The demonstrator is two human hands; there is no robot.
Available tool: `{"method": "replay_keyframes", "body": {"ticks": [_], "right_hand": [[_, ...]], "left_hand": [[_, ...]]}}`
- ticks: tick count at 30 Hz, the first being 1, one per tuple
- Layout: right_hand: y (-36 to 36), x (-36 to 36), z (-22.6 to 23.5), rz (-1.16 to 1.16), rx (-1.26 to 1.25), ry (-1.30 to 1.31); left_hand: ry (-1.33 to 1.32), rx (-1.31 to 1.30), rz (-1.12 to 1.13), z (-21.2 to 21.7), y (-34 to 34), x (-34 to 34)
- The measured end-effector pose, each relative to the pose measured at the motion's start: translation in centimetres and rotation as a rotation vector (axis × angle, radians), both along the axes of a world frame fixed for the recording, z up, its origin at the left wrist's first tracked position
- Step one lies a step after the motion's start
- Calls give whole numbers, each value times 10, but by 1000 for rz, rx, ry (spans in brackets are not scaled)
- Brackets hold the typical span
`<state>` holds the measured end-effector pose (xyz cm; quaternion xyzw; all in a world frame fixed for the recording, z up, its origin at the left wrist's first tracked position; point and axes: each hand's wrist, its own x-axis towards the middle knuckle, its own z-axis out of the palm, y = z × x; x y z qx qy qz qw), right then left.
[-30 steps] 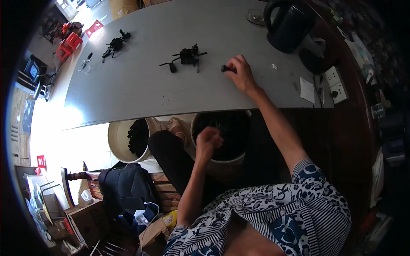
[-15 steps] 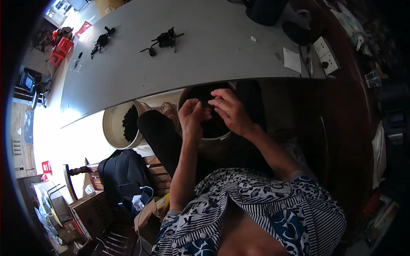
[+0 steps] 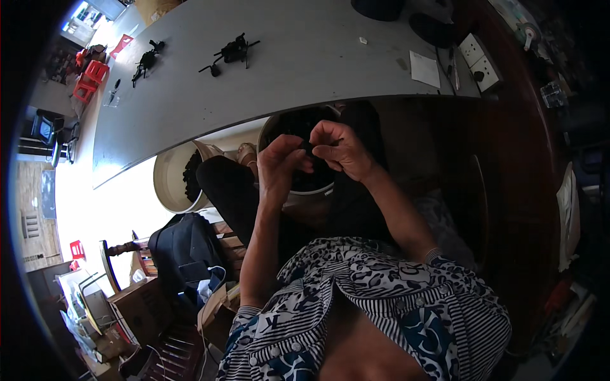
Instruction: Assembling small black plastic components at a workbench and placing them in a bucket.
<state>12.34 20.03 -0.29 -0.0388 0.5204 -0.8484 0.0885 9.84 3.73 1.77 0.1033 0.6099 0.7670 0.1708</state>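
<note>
The small black piece [image 3: 307, 148] sits between my two hands, and it is hard to make out: my fingertips cover most of it, and what shows is dark against the dark contents of the bucket [image 3: 316, 192] below. My left hand [image 3: 279, 162] is half curled, its thumb and bent fingers closed on the piece from the left. My right hand [image 3: 343, 149] pinches it from the other side between thumb and forefinger, the other fingers folded loosely underneath. I cannot tell which way the piece points, nor how its long axis runs; only a short dark bit shows in the gap between my fingertips.

The far part of that bucket is hidden under the edge of the table [image 3: 286, 76], and my hands block much of its inside. Left of my left hand, beyond my knee, a pale bucket [image 3: 168, 184] is also partly covered by the table edge, with black pieces in it. Ahead and left of my hands, two black assemblies [image 3: 235, 51] lie on the tabletop, their thin rods jutting several ways. Farther ahead, right of my right hand, a dark container [image 3: 379, 9] is cut off by the top edge.
</note>
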Motion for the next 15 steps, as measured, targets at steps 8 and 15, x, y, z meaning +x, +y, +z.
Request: {"method": "replay_keyframes", "body": {"ticks": [8,15], "right_hand": [[-15,2,7,-205,87,-104],[-32,9,6,-354,215,-60]], "left_hand": [[219,-209,99,-6,2,8],[445,-444,204,0,7,21]]}}
